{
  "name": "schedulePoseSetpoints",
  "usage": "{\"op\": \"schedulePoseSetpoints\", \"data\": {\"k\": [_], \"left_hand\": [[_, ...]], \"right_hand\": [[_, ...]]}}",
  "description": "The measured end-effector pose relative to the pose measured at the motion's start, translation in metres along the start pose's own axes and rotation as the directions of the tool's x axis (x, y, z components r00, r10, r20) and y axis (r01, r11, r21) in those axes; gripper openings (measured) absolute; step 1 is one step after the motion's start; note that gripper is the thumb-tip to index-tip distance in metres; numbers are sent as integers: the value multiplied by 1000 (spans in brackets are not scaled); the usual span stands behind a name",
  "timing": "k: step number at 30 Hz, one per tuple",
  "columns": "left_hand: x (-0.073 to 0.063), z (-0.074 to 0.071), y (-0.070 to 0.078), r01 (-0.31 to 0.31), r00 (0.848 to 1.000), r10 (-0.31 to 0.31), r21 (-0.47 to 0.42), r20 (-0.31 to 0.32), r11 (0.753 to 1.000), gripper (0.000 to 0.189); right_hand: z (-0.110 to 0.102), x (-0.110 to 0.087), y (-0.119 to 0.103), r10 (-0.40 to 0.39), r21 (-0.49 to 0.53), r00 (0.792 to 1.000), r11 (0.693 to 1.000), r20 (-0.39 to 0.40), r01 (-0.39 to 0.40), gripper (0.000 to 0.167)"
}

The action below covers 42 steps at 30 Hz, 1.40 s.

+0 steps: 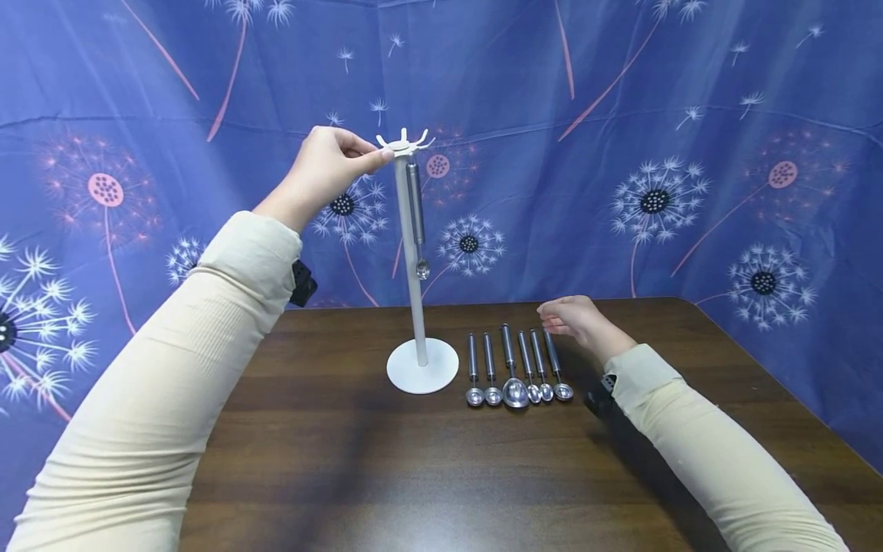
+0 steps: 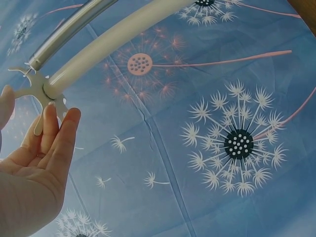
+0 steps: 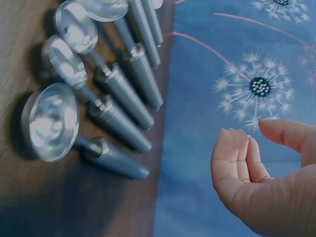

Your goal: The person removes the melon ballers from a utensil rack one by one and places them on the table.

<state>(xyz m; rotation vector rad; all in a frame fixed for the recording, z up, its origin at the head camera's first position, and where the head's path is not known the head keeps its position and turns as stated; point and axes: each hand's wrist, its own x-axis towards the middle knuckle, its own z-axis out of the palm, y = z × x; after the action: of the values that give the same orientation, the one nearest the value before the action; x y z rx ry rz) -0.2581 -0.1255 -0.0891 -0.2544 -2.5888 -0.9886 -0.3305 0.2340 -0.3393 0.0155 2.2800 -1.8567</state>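
A white stand (image 1: 405, 230) with a round base and a ring of upturned hooks on top stands upright on the table. My left hand (image 1: 327, 165) pinches one of its hooks between thumb and fingers; the left wrist view shows the hooked top (image 2: 37, 89) at the fingertips. From another hook hangs a small metal measuring spoon (image 1: 416, 207), bowl down. My right hand (image 1: 579, 318) hovers beside the handle end of the rightmost measuring spoon (image 1: 562, 392), holding nothing, its fingers loosely bent and the thumb apart from them (image 3: 266, 173).
Several metal measuring spoons lie in a row right of the stand, bowls toward me, including a larger deep one (image 1: 515, 392). The brown wooden table (image 1: 414, 475) ends at a blue dandelion-print cloth (image 1: 552, 230) hanging behind it.
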Motion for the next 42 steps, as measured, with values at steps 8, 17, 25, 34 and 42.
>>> {"op": "schedulePoseSetpoints", "data": {"k": [8, 17, 25, 34, 42], "left_hand": [[0, 1, 2, 7, 1000, -7, 10, -7, 1000, 46], [-3, 7, 2, -2, 1000, 2, 9, -7, 1000, 46], [-3, 3, 2, 23, 1000, -23, 8, -10, 1000, 46], [-2, 3, 3, 17, 1000, -17, -1, -11, 1000, 46], [-2, 2, 4, 14, 1000, -14, -6, -10, 1000, 46]], "right_hand": [[1, -2, -22, -28, 35, 1000, 999, 7, 28, 43], [7, -5, -39, -61, 73, 998, 995, -2, 60, 46], [25, -4, -60, -93, 152, 996, 984, -4, 92, 40], [45, -10, -82, -137, 203, 990, 971, 25, 129, 35], [57, -9, -96, -167, 245, 985, 957, 39, 153, 31]]}}
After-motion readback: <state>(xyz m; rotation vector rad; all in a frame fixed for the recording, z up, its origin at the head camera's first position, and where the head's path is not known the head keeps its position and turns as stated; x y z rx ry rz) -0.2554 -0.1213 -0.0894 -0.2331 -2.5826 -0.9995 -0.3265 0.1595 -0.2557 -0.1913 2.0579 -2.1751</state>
